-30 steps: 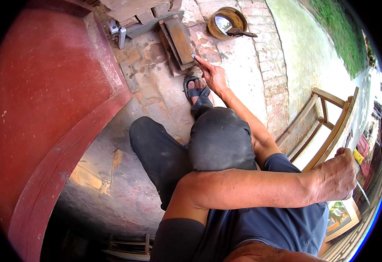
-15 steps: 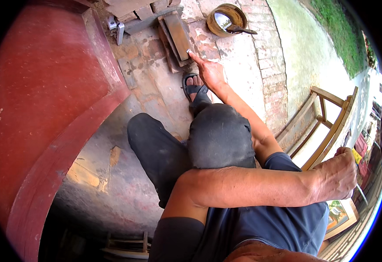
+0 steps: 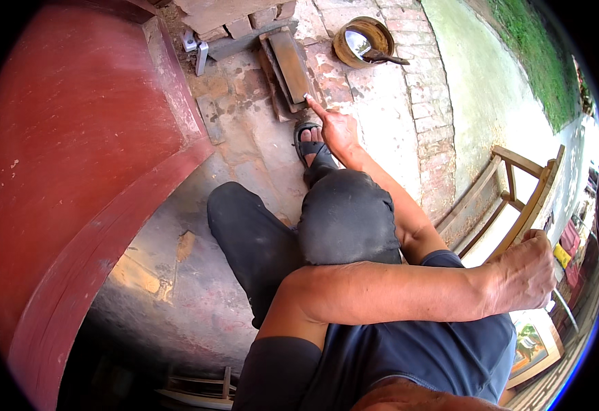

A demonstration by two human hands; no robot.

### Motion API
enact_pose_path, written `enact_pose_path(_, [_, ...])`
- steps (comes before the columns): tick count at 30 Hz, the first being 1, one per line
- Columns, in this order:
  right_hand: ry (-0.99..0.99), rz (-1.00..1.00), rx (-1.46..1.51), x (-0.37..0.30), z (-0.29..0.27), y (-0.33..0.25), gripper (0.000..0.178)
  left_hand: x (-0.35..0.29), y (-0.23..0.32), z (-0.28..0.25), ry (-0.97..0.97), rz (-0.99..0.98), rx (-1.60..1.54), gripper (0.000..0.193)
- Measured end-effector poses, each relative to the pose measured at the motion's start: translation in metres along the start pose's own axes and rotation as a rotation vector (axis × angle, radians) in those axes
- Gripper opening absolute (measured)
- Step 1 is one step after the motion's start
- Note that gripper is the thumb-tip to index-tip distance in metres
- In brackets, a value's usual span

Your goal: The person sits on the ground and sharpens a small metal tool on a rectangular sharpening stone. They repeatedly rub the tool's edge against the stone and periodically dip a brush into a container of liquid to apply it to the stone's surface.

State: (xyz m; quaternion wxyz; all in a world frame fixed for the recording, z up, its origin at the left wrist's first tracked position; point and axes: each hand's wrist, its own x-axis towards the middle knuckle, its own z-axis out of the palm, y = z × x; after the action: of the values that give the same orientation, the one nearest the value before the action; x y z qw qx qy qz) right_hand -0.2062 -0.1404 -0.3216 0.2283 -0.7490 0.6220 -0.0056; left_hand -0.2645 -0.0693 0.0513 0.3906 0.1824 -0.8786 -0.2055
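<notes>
My right hand (image 3: 341, 133) reaches forward past my knee with its index finger stretched out and the other fingers bent. That fingertip touches the near end of a brown rectangular slab (image 3: 288, 61), which looks like a whetstone. A small whitish spot shows at the tip; I cannot tell if it is the nail. The slab lies on a wider dark base (image 3: 272, 77) on the brick floor. Across my lap runs my left forearm, and my left hand (image 3: 522, 274) is closed in the air at the right. Its fingers are mostly turned away, hiding anything inside.
A round brown pot (image 3: 344, 49) with water and a dark-handled tool (image 3: 381, 57) stands right of the slab. Stacked bricks (image 3: 234, 17) are behind it. A red panel (image 3: 73, 116) fills the left. To the right is a wooden frame (image 3: 470, 192); my sandalled foot (image 3: 311, 142) is near the slab.
The view has shifted slightly, so the floor things sit a little lower and farther right. My right fingertip stays at the slab's end. My left hand remains closed in nearly the same place.
</notes>
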Motion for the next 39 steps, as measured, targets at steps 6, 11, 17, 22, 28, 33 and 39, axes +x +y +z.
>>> enact_pose_path(6, [0.019,-0.029,-0.080,0.024,0.002,0.000,0.078,0.003,-0.005,0.001,-0.065,0.013,-0.086,0.017])
enact_pose_path(11, [0.083,-0.014,-0.057,0.023,-0.001,0.001,0.077,-0.013,-0.011,-0.009,0.265,-0.081,0.126,0.016])
enact_pose_path(17, [0.015,0.000,-0.054,0.007,0.004,-0.005,0.075,0.001,-0.001,0.008,-0.020,-0.046,0.011,0.014])
enact_pose_path(22, [0.152,-0.081,-0.052,0.032,0.009,0.009,0.077,0.007,-0.013,-0.009,-0.173,0.075,-0.118,0.013])
enact_pose_path(28, [0.055,-0.019,-0.074,0.017,0.008,0.009,0.079,-0.001,-0.004,0.013,0.096,-0.053,0.058,0.013])
enact_pose_path(33, [0.042,-0.063,-0.119,0.025,-0.002,0.005,0.077,0.005,0.002,0.014,-0.009,-0.012,-0.094,0.012])
enact_pose_path(39, [0.099,-0.056,-0.038,0.027,0.002,0.007,0.076,0.001,0.004,0.024,0.107,-0.026,0.003,0.017])
